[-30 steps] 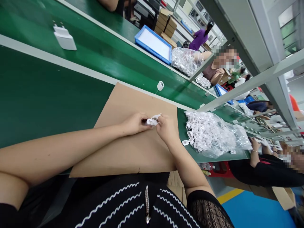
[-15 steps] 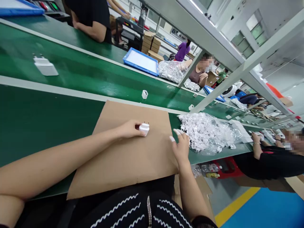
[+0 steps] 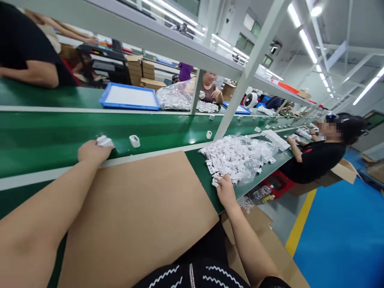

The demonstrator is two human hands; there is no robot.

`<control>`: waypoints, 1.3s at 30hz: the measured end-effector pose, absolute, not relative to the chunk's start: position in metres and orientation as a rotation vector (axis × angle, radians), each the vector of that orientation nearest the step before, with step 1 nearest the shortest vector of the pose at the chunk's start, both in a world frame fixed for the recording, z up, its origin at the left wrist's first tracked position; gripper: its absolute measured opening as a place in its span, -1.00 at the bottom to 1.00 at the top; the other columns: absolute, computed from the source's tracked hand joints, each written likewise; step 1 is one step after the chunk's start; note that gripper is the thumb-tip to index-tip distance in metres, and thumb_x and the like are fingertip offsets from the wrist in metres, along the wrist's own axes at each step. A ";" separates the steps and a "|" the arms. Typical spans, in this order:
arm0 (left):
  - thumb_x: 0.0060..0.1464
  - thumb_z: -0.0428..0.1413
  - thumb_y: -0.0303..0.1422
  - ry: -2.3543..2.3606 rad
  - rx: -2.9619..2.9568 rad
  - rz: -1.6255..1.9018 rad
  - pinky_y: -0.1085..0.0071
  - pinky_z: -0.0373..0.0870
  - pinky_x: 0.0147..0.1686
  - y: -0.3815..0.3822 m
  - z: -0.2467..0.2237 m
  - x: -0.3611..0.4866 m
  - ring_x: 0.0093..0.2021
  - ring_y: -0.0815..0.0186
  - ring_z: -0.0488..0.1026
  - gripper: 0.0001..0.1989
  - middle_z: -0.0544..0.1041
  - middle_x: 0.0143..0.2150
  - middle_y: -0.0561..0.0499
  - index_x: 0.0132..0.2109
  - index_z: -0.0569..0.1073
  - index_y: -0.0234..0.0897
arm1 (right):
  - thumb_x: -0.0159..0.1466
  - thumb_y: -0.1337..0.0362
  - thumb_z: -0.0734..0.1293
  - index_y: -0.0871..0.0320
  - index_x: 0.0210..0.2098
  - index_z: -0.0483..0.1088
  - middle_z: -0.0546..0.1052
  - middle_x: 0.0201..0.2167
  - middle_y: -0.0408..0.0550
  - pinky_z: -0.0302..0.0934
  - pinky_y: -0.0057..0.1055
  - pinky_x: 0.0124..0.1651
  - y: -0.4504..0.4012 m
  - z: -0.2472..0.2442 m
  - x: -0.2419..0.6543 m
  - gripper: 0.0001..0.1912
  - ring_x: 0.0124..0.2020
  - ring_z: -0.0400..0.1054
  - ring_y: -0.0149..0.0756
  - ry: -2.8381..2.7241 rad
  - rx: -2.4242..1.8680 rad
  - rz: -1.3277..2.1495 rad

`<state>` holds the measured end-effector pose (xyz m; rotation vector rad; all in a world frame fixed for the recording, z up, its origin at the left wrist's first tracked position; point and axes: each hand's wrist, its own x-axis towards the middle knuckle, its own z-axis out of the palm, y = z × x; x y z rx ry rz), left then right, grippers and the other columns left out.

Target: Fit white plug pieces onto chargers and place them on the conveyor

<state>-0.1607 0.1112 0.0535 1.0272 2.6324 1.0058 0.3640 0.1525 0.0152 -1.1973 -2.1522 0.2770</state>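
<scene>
My left hand (image 3: pixel 92 153) is over the green conveyor belt (image 3: pixel 168 138), its fingers closed around a white plug charger (image 3: pixel 105 141). Just right of it on the belt sits a white charger housing (image 3: pixel 135 141); a second housing (image 3: pixel 209 135) is farther along. At the near edge of a heap of small white plastic parts (image 3: pixel 237 158), my right hand (image 3: pixel 227 193) pinches a white plastic part (image 3: pixel 216 180). The heap lies on a clear plastic bag. Between my arms lies a brown cardboard sheet (image 3: pixel 138 216).
A grey frame post (image 3: pixel 232 108) rises beyond the heap. Across the belt are a blue-rimmed tray (image 3: pixel 129 97) and a clear bag (image 3: pixel 175 96). A co-worker in black (image 3: pixel 319 160) sits at the right. Bottles (image 3: pixel 262 193) rest on a red stool (image 3: pixel 280 182) below the table edge.
My left hand has carried the plug charger from above the cardboard out to the belt at the left. My right hand has closed on a white part at the heap. The view has turned right.
</scene>
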 end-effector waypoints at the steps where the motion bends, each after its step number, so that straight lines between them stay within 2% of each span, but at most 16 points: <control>1: -0.10 0.27 0.00 2.716 0.871 1.077 -0.32 0.28 0.12 0.113 0.056 -0.154 0.22 -0.30 0.24 -0.36 0.46 0.12 -0.17 0.06 0.34 -0.22 | 0.21 0.57 0.20 0.12 0.02 0.55 0.48 0.10 0.15 0.37 -0.11 0.25 0.154 0.014 0.365 -0.50 0.22 0.40 -0.07 -2.139 -1.194 0.293; 3: -0.09 0.25 0.09 2.845 0.745 1.297 -0.36 0.12 0.22 0.118 0.063 -0.132 0.34 -0.33 0.09 -0.17 0.24 0.38 -0.22 0.24 0.24 -0.20 | 0.17 0.61 0.17 0.13 0.03 0.55 0.50 0.06 0.13 0.38 -0.14 0.22 0.156 0.013 0.366 -0.44 0.16 0.43 -0.10 -2.133 -1.210 0.300; 5: 0.05 0.15 0.14 2.820 1.036 1.380 -0.32 0.02 0.30 0.127 0.067 -0.110 0.42 -0.31 0.01 -0.13 0.06 0.50 -0.24 0.36 0.13 -0.20 | 0.16 0.62 0.16 0.13 -0.06 0.58 0.53 -0.04 0.11 0.39 -0.14 0.17 0.157 0.014 0.365 -0.47 0.07 0.44 -0.09 -2.141 -1.246 0.263; 9: 0.14 0.14 0.00 2.611 1.391 0.826 -0.20 0.04 0.37 0.156 0.060 -0.101 0.47 -0.35 -0.04 -0.09 -0.10 0.57 -0.36 0.45 0.04 -0.38 | 0.17 0.57 0.22 0.12 -0.11 0.61 0.57 -0.17 0.08 0.36 -0.12 0.10 0.149 0.021 0.359 -0.55 -0.01 0.40 -0.04 -2.096 -1.242 0.195; 10: 0.14 0.14 -0.08 2.568 1.391 0.687 -0.16 0.06 0.38 0.164 0.057 -0.106 0.48 -0.34 -0.02 -0.14 -0.09 0.57 -0.37 0.44 0.09 -0.43 | 0.19 0.55 0.24 0.11 -0.10 0.61 0.57 -0.20 0.07 0.35 -0.13 0.08 0.145 0.023 0.358 -0.57 -0.02 0.40 -0.05 -2.068 -1.221 0.229; 13: 0.15 0.08 -0.31 2.508 1.400 0.512 -0.03 0.08 0.42 0.176 0.052 -0.123 0.47 -0.19 0.09 -0.36 0.17 0.47 -0.36 0.33 0.29 -0.50 | 0.29 0.37 0.32 0.07 -0.10 0.62 0.61 -0.19 0.02 0.34 -0.19 0.01 0.133 0.031 0.354 -0.73 -0.09 0.44 -0.11 -1.902 -1.158 0.532; 15: 0.11 0.07 -0.40 2.543 1.392 0.569 0.02 0.12 0.42 0.175 0.055 -0.125 0.44 -0.10 0.16 -0.33 0.20 0.42 -0.38 0.35 0.26 -0.54 | 0.28 0.18 0.40 0.05 -0.12 0.62 0.64 -0.17 -0.02 0.33 -0.26 -0.10 0.126 0.039 0.350 -0.78 -0.15 0.47 -0.16 -1.715 -1.131 0.858; 17: 0.06 0.09 -0.43 2.530 1.443 0.707 0.06 0.19 0.40 0.167 0.061 -0.115 0.41 -0.06 0.20 -0.21 0.11 0.45 -0.38 0.43 0.16 -0.54 | 0.20 0.06 0.49 0.05 -0.14 0.62 0.64 -0.25 -0.05 0.28 -0.35 -0.25 0.124 0.048 0.342 -0.71 -0.27 0.45 -0.23 -1.531 -1.106 1.175; 20: 0.04 0.10 -0.43 2.301 1.689 0.919 0.07 0.20 0.42 0.146 0.065 -0.079 0.39 -0.01 0.24 -0.22 0.21 0.40 -0.31 0.43 0.19 -0.48 | 0.05 0.04 0.58 0.08 -0.20 0.62 0.60 -0.38 -0.11 0.21 -0.42 -0.32 0.129 0.065 0.322 -0.62 -0.37 0.38 -0.34 -1.375 -1.008 1.508; 22: 0.08 0.08 -0.40 2.077 1.768 0.974 0.05 0.27 0.38 0.126 0.060 -0.049 0.29 0.02 0.35 -0.31 0.39 0.29 -0.28 0.37 0.27 -0.47 | -0.05 0.07 0.63 0.10 -0.25 0.61 0.61 -0.36 -0.11 0.22 -0.44 -0.30 0.135 0.075 0.304 -0.59 -0.35 0.38 -0.37 -1.319 -0.927 1.689; 25: 0.13 0.09 -0.30 1.799 1.710 1.069 0.06 0.41 0.27 0.084 0.041 -0.010 0.14 0.05 0.50 -0.35 0.51 0.20 -0.24 0.35 0.31 -0.40 | -0.15 0.12 0.67 0.10 -0.26 0.61 0.63 -0.30 -0.11 0.20 -0.49 -0.32 0.144 0.080 0.272 -0.53 -0.32 0.40 -0.40 -1.283 -0.885 1.908; 29: 0.23 0.06 -0.26 1.666 1.797 1.116 0.01 0.34 0.34 0.027 0.015 0.021 0.23 0.02 0.48 -0.43 0.52 0.20 -0.24 0.35 0.34 -0.29 | -0.14 0.13 0.66 0.10 -0.27 0.61 0.62 -0.30 -0.13 0.14 -0.54 -0.36 0.146 0.077 0.228 -0.55 -0.34 0.40 -0.44 -1.382 -0.898 2.009; 33: 0.14 0.21 -0.15 1.752 1.682 1.268 -0.01 0.33 0.34 0.002 0.004 0.026 0.30 -0.01 0.41 -0.28 0.39 0.32 -0.29 0.38 0.27 -0.29 | -0.04 0.13 0.60 0.12 -0.23 0.59 0.61 -0.30 -0.10 0.22 -0.49 -0.33 0.142 0.073 0.189 -0.60 -0.36 0.41 -0.42 -1.648 -0.776 1.966; 36: 0.13 0.23 -0.06 1.813 1.531 1.295 0.01 0.45 0.20 0.002 0.005 0.021 0.12 0.01 0.51 -0.47 0.53 0.11 -0.19 0.15 0.46 -0.26 | 0.00 0.20 0.55 0.05 0.01 0.53 0.60 -0.16 -0.12 0.31 -0.44 -0.31 0.139 0.067 0.171 -0.44 -0.39 0.43 -0.44 -1.736 -0.725 1.772; 37: 0.17 0.19 -0.05 1.794 1.506 1.276 0.04 0.47 0.14 0.004 0.006 0.019 0.05 0.03 0.54 -0.56 0.57 0.03 -0.16 0.06 0.49 -0.25 | 0.01 0.22 0.54 0.03 0.03 0.52 0.59 -0.13 -0.12 0.34 -0.43 -0.29 0.138 0.064 0.168 -0.44 -0.40 0.43 -0.45 -1.749 -0.719 1.711; 39: 0.19 0.17 -0.07 1.751 1.488 1.269 0.08 0.49 0.08 0.006 0.009 0.018 -0.02 0.06 0.55 -0.63 0.60 -0.04 -0.12 0.00 0.52 -0.23 | 0.07 0.20 0.52 0.06 -0.08 0.53 0.59 -0.13 -0.10 0.38 -0.40 -0.25 0.138 0.057 0.167 -0.59 -0.38 0.45 -0.43 -1.790 -0.692 1.664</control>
